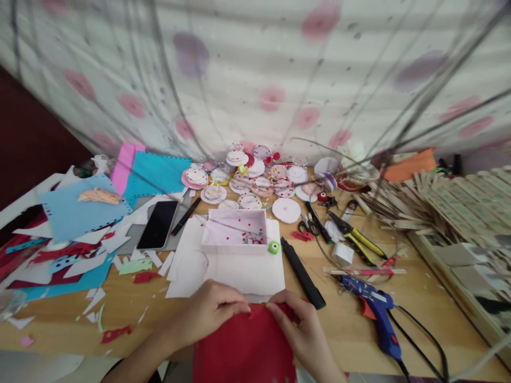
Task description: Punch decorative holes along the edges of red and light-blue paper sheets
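Red sheet pinched at its top edge: a tear is the main risk

The red sheet (243, 348) sits at six o'clock in the view, over the near edge of the desk (343, 346). The left hand (229, 304) and right hand (289, 316) both pinch its top edge, fingertips close together; uneven pulling could rip or crease it there. Just beyond, at twelve o'clock from the sheet, lies white paper (239, 268), bearing an open box (233, 248); a forward shove might slide the paper and spill the small pieces inside. At one o'clock, a black bar (301, 274) could be knocked by the right hand. Between two and three o'clock, the glue gun (375, 306) might burn fingers, if hot.
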Motion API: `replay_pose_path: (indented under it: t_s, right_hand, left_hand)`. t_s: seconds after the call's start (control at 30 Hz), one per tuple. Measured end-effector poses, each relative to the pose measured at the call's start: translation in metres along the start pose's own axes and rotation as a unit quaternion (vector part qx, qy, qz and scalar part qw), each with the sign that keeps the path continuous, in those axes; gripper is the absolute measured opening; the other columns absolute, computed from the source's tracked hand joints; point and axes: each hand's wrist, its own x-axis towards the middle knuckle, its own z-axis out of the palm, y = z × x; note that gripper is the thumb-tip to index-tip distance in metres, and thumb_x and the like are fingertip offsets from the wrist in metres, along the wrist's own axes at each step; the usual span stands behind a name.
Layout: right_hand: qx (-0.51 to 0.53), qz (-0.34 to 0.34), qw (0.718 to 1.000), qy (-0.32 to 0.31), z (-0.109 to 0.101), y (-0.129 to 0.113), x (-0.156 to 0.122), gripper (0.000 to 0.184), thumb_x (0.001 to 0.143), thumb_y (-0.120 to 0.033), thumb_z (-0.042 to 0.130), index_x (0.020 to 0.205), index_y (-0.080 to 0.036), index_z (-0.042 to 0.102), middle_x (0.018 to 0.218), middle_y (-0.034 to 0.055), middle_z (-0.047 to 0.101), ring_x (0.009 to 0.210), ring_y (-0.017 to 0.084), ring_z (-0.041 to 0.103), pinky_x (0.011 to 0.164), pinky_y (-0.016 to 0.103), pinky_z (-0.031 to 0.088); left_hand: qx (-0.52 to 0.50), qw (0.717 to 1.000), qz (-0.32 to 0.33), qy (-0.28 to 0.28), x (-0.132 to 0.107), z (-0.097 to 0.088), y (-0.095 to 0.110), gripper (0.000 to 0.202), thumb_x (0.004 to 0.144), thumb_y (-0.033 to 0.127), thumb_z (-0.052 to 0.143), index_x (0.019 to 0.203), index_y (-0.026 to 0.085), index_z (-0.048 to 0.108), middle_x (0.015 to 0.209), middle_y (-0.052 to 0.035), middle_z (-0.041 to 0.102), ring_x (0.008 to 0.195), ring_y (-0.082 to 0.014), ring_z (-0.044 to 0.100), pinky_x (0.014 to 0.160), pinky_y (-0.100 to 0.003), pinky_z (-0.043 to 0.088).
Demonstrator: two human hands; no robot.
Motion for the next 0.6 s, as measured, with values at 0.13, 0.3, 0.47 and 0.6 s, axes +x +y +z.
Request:
replay_pose_path:
  t_s: [0.13, 0.3, 0.47, 0.6]
  right_hand:
    - [0.004, 0.016, 0.999, 0.046, -0.014, 0.004, 0.003, 0.034, 0.087, -0.047, 0.051, 0.072, -0.018, 0.062, 0.067, 0.0031, 0.061, 0.062, 0.016, 0.054, 0.055, 0.022, 0.042]
    - [0.007, 0.023, 0.998, 0.061, -0.023, 0.011, 0.000, 0.034, 0.085, -0.049, 0.054, 0.072, -0.018, 0.062, 0.067, 0.0039, 0.062, 0.064, 0.017, 0.057, 0.056, 0.022, 0.045]
    - [0.056, 0.035, 0.994, 0.086, -0.019, 0.020, -0.005, 0.033, 0.084, -0.049, 0.056, 0.077, -0.018, 0.064, 0.075, 0.0066, 0.065, 0.071, 0.020, 0.062, 0.064, 0.025, 0.049]
    - [0.112, 0.043, 0.990, 0.071, -0.013, 0.026, -0.001, 0.033, 0.084, -0.049, 0.055, 0.094, -0.019, 0.063, 0.080, 0.0076, 0.066, 0.074, 0.020, 0.063, 0.062, 0.025, 0.049]
  left_hand:
    - [0.124, 0.978, -0.071, 0.154, 0.008, -0.023, -0.015, 0.044, 0.089, 0.046, 0.046, 0.125, 0.024, 0.056, 0.068, 0.0012, 0.067, 0.065, -0.0156, 0.062, 0.062, -0.022, 0.043]
    - [0.165, 0.966, -0.109, 0.165, 0.027, -0.035, -0.047, 0.029, 0.087, 0.045, 0.048, 0.106, 0.024, 0.056, 0.062, 0.0031, 0.066, 0.059, -0.0171, 0.064, 0.055, -0.022, 0.040]
    - [0.100, 0.961, -0.106, 0.235, -0.004, -0.048, -0.061, 0.021, 0.089, 0.045, 0.044, 0.086, 0.025, 0.049, 0.077, 0.0013, 0.074, 0.073, -0.0184, 0.070, 0.065, -0.022, 0.049]
    - [0.146, 0.908, -0.162, 0.357, -0.047, -0.093, -0.061, 0.026, 0.090, 0.049, 0.043, 0.091, 0.023, 0.046, 0.086, 0.0026, 0.075, 0.079, -0.0170, 0.070, 0.073, -0.022, 0.050]
